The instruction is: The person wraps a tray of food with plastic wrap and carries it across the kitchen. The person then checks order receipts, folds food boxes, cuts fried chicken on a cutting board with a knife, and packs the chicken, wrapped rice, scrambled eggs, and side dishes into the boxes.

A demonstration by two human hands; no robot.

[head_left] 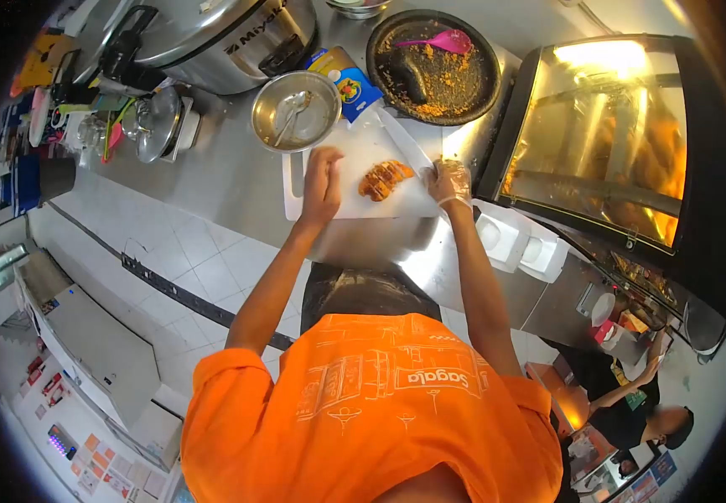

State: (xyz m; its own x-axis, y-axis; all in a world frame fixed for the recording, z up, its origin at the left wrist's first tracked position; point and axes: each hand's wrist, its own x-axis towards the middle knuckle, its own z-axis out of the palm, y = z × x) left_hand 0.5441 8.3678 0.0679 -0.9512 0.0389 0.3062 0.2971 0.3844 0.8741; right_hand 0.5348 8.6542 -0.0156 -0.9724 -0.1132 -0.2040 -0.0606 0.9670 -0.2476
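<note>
A browned, sliced piece of cooked meat [386,179], perhaps fried chicken, lies on a white cutting board [355,205]. My right hand [452,179], in a clear plastic glove, grips a broad-bladed knife [405,141] on the meat's right side. The blade points up and left across the board, apart from the meat. Bare and holding nothing, my left hand [323,179] hovers over the board's left part, fingers loosely bent and a little apart. Above it stands a metal bowl [261,117] with a spoon [290,120] inside.
Behind the board, a dark stone mortar [495,84] holds a pestle [413,77], a pink spoon [451,41] and orange crumbs. A blue packet [353,88] lies beside it. A big pressure cooker [212,50] stands left, a lit glass display cabinet [598,134] right. White foam boxes [518,241] sit nearby. Another person [640,411] is at lower right.
</note>
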